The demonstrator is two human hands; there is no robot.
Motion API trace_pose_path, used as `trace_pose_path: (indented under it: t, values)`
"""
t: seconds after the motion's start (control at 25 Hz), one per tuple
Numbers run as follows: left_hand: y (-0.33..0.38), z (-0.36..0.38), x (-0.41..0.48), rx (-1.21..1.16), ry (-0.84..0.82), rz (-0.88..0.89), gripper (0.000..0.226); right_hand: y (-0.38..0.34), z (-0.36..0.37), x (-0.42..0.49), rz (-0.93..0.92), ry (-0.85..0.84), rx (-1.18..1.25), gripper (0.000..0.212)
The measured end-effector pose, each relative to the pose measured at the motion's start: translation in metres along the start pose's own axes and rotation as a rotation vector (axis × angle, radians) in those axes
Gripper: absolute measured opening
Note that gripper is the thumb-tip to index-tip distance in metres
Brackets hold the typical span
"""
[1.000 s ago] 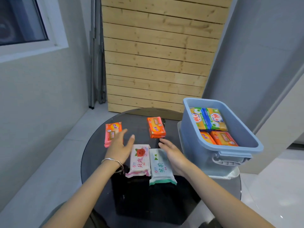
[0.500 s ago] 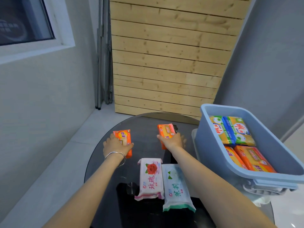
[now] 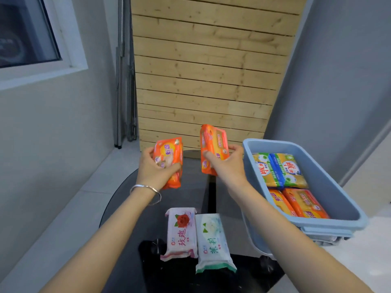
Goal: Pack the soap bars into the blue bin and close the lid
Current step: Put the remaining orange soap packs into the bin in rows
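My left hand (image 3: 153,169) grips an orange soap pack (image 3: 169,159), lifted above the dark round table (image 3: 118,208). My right hand (image 3: 227,163) holds a second orange soap pack (image 3: 213,144) in the air, just left of the blue bin (image 3: 330,187). The open bin stands on the table's right side and holds two yellow-green soap packs (image 3: 279,169) at the back and two orange ones (image 3: 300,203) at the front. A pink rose soap bar (image 3: 182,231) and a white-green soap bar (image 3: 211,242) lie side by side on the table near me.
The bin rests on a pale lid-like piece (image 3: 325,234) that sticks out under its near end. A wooden slat panel (image 3: 207,70) leans behind the table. Grey walls stand on both sides, with a window (image 3: 27,32) at the upper left.
Both hands closed on the two orange packs on the table and have lifted them up. The right pack has moved toward the bin. The camera came closer.
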State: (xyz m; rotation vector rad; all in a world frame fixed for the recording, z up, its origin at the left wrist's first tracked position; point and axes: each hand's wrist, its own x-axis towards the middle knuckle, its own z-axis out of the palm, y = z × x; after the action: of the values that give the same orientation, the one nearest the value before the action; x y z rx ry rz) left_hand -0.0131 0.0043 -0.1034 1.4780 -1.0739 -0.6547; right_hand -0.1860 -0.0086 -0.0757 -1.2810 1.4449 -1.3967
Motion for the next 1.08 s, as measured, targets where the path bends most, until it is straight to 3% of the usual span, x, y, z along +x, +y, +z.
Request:
trace_pose_path:
  t: [0.2, 0.44, 0.68, 0.76, 0.84, 0.92, 1.08]
  values:
    - [0.076, 0.04, -0.031, -0.16, -0.277, 0.029, 0.101, -0.043, -0.081, -0.008, -0.089, -0.08, -0.041, 0.087]
    - [0.119, 0.117, -0.073, -0.146, -0.5, 0.091, 0.077, -0.032, -0.196, -0.001, 0.014, -0.104, -0.452, 0.084]
    - [0.119, 0.179, -0.09, 0.128, -0.583, 0.072, 0.063, -0.011, -0.234, -0.011, -0.018, -0.124, -0.931, 0.073]
    - [0.115, 0.185, -0.088, 0.448, -0.624, 0.233, 0.045, -0.007, -0.234, -0.011, -0.119, -0.058, -1.18, 0.061]
    - [0.114, 0.185, -0.085, 0.822, -0.609, 0.422, 0.045, -0.008, -0.237, -0.003, -0.267, 0.002, -1.368, 0.052]
    - [0.11, 0.18, -0.082, 0.976, -0.702, 0.476, 0.041, -0.008, -0.241, 0.007, -0.327, -0.088, -1.339, 0.043]
    - [0.099, 0.172, -0.074, 1.015, -0.884, 0.494, 0.039, 0.004, -0.244, 0.019, -0.28, -0.485, -1.131, 0.034]
